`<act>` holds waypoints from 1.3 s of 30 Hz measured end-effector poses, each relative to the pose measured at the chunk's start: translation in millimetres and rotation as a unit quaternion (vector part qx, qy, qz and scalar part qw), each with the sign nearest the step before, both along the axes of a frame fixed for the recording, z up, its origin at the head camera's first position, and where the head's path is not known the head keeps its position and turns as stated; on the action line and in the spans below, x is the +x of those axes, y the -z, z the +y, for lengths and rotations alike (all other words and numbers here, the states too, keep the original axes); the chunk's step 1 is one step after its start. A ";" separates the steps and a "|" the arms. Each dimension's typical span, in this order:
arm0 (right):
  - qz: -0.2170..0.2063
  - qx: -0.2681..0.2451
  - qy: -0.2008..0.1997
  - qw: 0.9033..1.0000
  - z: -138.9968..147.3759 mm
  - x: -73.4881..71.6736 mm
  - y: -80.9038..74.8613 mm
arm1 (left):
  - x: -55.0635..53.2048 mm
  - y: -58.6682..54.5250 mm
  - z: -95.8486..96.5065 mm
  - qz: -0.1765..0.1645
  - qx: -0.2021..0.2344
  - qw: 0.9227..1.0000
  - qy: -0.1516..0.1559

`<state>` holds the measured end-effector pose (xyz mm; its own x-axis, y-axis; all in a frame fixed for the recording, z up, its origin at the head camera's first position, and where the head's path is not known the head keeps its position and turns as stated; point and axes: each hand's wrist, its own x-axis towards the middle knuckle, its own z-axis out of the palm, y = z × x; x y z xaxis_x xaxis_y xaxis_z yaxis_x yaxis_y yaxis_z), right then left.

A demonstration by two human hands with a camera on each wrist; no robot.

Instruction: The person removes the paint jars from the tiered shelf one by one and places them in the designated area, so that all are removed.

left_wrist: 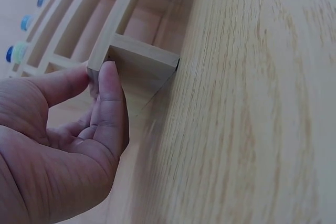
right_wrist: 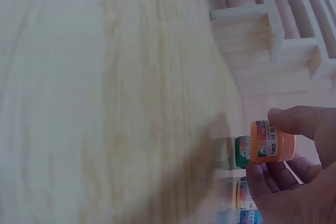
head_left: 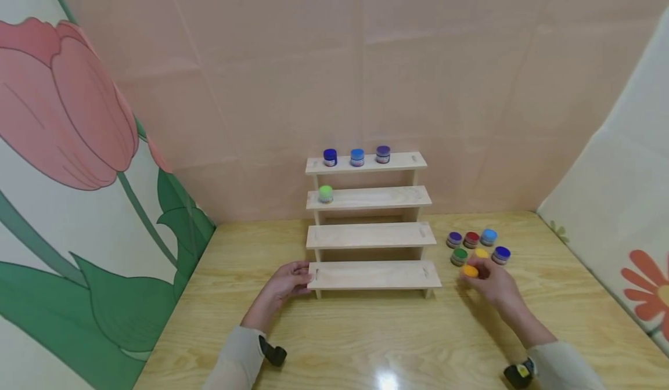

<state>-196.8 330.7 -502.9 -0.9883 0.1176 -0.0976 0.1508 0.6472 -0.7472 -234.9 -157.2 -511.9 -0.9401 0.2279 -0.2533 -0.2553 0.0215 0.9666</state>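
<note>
My left hand [head_left: 286, 280] pinches the left end of the lowest board of a stepped wooden rack [head_left: 373, 275]; in the left wrist view thumb and fingers [left_wrist: 110, 85] meet at the board's corner. To the right of the rack, my right hand [head_left: 495, 285] holds a small orange paint jar [right_wrist: 265, 141] between thumb and fingers, its orange lid [head_left: 470, 271] showing in the head view. Close by on the table stand several more jars, among them a green one [head_left: 459, 256], a red one [head_left: 471, 239] and a yellow-lidded one [head_left: 481, 253] partly hidden by the hand.
On the rack's top board stand a dark blue jar [head_left: 330, 157], a light blue jar [head_left: 357, 157] and a purple jar [head_left: 383, 154]. A light green jar [head_left: 326, 194] sits at the left of the board below. Behind the table [head_left: 334, 343] rises a pinkish backdrop [head_left: 272, 88].
</note>
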 end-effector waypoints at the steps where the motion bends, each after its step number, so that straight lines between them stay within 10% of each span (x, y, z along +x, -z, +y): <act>1: -0.001 0.001 -0.002 1.000 0.8 -0.3 1.0 | -0.2 0.4 -0.2 0.000 -0.001 1.000 0.000; 26: -0.001 0.026 -0.023 0.999 7.9 -7.4 12.0 | -2.6 4.6 -2.1 -0.008 0.003 1.000 -0.001; 39: 0.062 0.033 -0.020 0.997 -0.8 -2.0 -20.2 | -2.2 3.7 -1.7 -0.008 0.002 1.000 -0.003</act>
<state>-198.8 329.9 -482.7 -0.9963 0.0800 0.0322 0.0331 0.6994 -0.7140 -237.1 -158.9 -515.7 -0.9372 0.2237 -0.2677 -0.2710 0.0163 0.9624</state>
